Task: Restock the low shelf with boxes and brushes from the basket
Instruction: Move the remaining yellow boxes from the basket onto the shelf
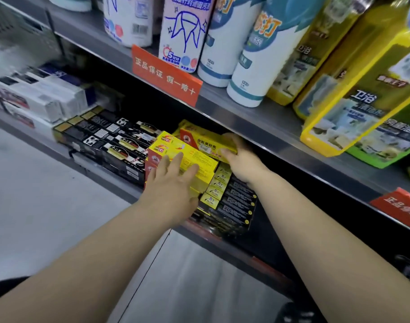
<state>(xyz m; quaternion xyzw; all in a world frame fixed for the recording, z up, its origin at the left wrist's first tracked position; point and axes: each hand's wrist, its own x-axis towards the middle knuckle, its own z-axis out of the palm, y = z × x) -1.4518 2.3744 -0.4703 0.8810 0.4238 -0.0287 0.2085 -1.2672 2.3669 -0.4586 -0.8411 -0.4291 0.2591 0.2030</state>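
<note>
Right hand (240, 157) gripping end of top yellow box (206, 139) on low shelf (120, 190). Left hand (173, 183) open, fingers spread flat on yellow stack (187, 159). Black boxes (110, 143) alongside.

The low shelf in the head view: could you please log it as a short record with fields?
left hand: left hand open, flat on the front yellow box
right hand: right hand gripping the rear yellow box
low shelf: low shelf holds black boxes left of the yellow ones, black-and-yellow boxes to the right
shelf above: bottles, orange sign
basket: not in view
</note>
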